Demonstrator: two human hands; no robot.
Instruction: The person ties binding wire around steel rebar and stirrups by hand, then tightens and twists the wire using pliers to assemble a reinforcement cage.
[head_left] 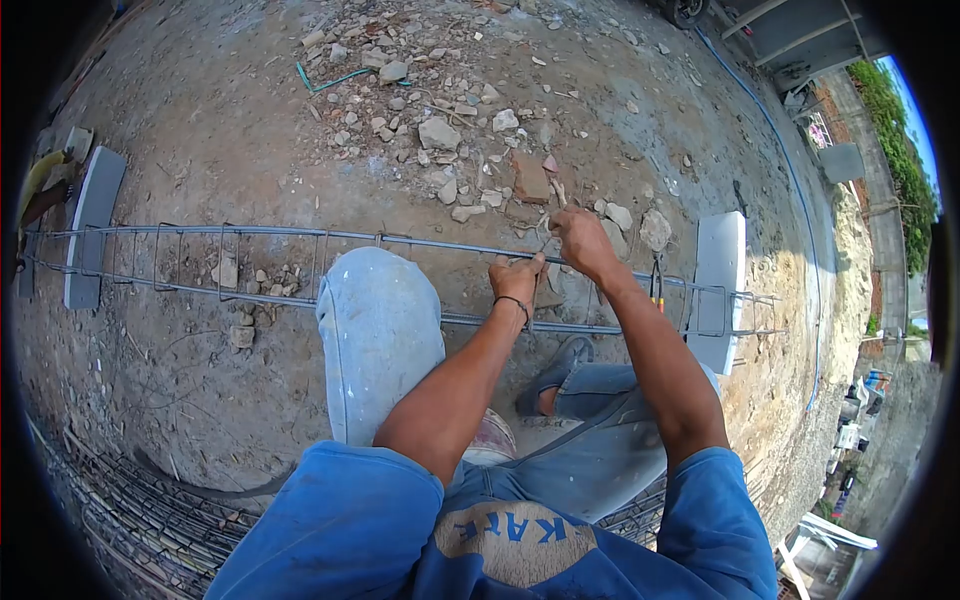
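A long rebar cage (270,298), with thin square stirrups along its bars, lies across in front of me in the head view. My left hand (515,278) is closed at the far bar, its fingers pinched round the bar and a stirrup. Just right of it, my right hand (584,240) is closed round a thin tool with a light brown end (558,190) poking out above the fist. The tool's tip is too small to make out. A pair of pliers (657,285) with orange and yellow handles hangs on the cage to the right.
A grey block (95,225) and a pale block (720,290) hold up the cage. Another person's arm (45,190) is at the far left. Rubble (438,133) and a brick (530,178) lie ahead. Rebar (150,530) is stacked behind; a blue hose (770,120) runs right.
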